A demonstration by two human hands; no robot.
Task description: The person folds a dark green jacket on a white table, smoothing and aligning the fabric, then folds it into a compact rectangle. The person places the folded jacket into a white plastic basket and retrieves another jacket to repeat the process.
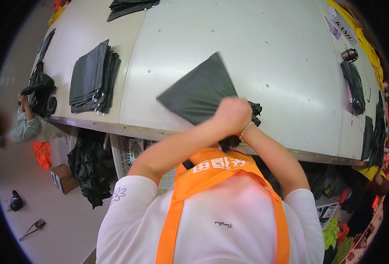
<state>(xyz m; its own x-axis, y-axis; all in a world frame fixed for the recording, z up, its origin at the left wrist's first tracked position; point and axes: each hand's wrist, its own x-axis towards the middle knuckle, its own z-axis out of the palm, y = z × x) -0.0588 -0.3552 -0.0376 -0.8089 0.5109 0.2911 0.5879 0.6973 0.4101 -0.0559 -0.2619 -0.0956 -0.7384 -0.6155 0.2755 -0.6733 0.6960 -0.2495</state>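
Note:
Both my hands meet at the near edge of the white table (273, 57). My left hand (229, 113) is a closed fist on top, gripping a flat dark green fabric piece (199, 92) that fans out over the table toward the far left. My right hand (246, 119), with a bead bracelet at the wrist, is mostly hidden behind the left one and closes on the same fabric. More of that cloth bunches to the right of the hands (255, 109) and hangs below them over the table edge.
A stack of folded dark pieces (91, 77) lies at the table's left, another stack (130, 6) at the far edge. Dark cloth (355, 86) and a metal cup (349, 54) sit at the right. Another person (25, 123) works at the left. On the floor are a cardboard box (62, 178) and a cloth pile (91, 169).

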